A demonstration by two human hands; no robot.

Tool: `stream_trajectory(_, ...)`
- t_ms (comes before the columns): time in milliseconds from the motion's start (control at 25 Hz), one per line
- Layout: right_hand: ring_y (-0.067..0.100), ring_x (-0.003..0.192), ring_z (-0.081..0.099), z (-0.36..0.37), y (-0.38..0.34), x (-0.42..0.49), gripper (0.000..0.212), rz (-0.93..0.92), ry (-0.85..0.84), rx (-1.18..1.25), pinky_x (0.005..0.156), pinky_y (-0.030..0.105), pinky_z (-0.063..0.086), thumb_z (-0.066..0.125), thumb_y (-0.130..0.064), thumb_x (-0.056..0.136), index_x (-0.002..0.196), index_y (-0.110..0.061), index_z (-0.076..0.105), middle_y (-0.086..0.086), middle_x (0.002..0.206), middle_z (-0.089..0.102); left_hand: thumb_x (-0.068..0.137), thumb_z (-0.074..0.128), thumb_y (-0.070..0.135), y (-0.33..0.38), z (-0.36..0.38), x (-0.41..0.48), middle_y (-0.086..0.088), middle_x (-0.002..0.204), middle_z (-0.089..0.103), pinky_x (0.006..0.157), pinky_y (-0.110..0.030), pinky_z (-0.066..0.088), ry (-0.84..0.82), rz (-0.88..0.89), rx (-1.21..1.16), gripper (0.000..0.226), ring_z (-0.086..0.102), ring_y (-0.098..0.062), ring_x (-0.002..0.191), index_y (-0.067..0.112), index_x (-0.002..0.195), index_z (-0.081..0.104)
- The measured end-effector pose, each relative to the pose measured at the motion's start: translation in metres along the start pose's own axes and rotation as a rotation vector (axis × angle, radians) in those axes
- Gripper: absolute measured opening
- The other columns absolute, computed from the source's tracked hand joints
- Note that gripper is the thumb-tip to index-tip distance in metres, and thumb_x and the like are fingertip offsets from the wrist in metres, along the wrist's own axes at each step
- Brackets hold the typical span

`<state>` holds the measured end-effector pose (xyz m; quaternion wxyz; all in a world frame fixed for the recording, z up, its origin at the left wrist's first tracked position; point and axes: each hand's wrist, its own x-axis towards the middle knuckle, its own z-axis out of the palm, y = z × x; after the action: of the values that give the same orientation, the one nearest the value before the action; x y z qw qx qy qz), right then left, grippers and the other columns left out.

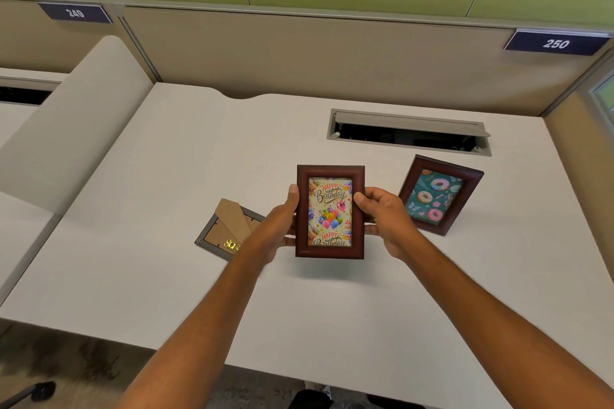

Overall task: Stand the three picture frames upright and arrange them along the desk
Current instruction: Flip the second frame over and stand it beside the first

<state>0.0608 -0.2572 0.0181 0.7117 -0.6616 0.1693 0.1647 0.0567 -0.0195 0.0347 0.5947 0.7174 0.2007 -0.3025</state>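
Both hands hold the birthday frame (330, 212) above the white bench (166, 176), near its middle: the left hand (282, 226) closes its grip on the left edge and the right hand (385, 219) on the right edge, thumbs lying on the front moulding. The donut frame (440, 195) already stands, leaning back, just to the right; the third frame (229, 229) lies face-down to the left, partly hidden by the left wrist, with its brown easel flap raised and a brass hinge showing. Likely hazards: the held frame's back support is out of sight, so if it is not swung open before release, the frame will probably fall flat; the smooth laminate bench may let the foot slide and the frame slump; setting it down too close could knock the donut frame over; the open cable trough (408, 133) behind could catch anything pushed far back. Materials: the two picture-side frames are rectangular, of glossy reddish-brown stepped moulding, apparently wood or a wood-look finish, each with a glazed front over a printed card. The third has a grey rim and matte fibreboard backing. The bench top is matte, flat, with rounded edges.
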Motion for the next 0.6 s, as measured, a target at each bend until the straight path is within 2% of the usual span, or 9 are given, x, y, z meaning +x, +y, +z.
stream_trajectory(80,0.02,0.093,0.083,-0.001,-0.001,-0.001,0.023,0.01,-0.001,-0.006,0.064,0.032,0.065,0.068,-0.035,0.105,0.116,-0.016,0.074,0.003,0.104,0.085,0.095,0.025,0.086,0.003,0.003,-0.003,-0.006,0.134,0.077,0.105,-0.049,0.06,-0.003,0.008,-0.068,0.084,0.076,-0.026,0.118,0.028,0.137,0.07)
stream_trajectory(160,0.019,0.092,0.083,-0.002,-0.001,-0.003,0.023,0.014,-0.003,-0.012,0.065,0.032,0.065,0.068,-0.036,0.105,0.115,-0.017,0.075,0.003,0.104,0.085,0.091,0.025,0.089,0.006,0.004,-0.004,-0.009,0.138,0.077,0.111,-0.051,0.057,-0.002,0.009,-0.091,0.095,0.075,-0.029,0.124,0.023,0.142,0.07)
stream_trajectory(280,0.019,0.092,0.083,-0.005,-0.001,-0.004,0.022,0.017,-0.004,-0.024,0.065,0.032,0.066,0.067,-0.036,0.106,0.115,-0.017,0.075,0.002,0.103,0.085,0.098,0.023,0.088,0.008,0.005,-0.001,-0.011,0.139,0.076,0.12,-0.056,0.051,-0.019,0.007,-0.137,0.094,0.073,-0.032,0.13,0.02,0.142,0.071)
stream_trajectory(440,0.021,0.096,0.083,-0.008,0.0,-0.003,0.022,0.017,-0.011,-0.051,0.068,0.034,0.065,0.067,-0.035,0.106,0.116,-0.018,0.076,0.001,0.104,0.085,0.098,0.026,0.088,0.012,0.008,0.007,-0.012,0.142,0.075,0.121,-0.059,0.05,-0.023,0.012,-0.192,0.094,0.072,-0.034,0.131,0.018,0.146,0.067)
stream_trajectory(600,0.017,0.096,0.082,-0.013,-0.002,0.001,0.019,-0.027,-0.04,-0.035,0.065,0.028,0.064,0.067,-0.028,0.106,0.119,-0.017,0.074,0.003,0.107,0.085,0.095,0.023,0.092,0.018,0.011,0.015,-0.011,0.136,0.078,0.123,-0.059,0.048,-0.014,0.031,-0.213,0.097,0.073,-0.033,0.13,0.022,0.136,0.074)
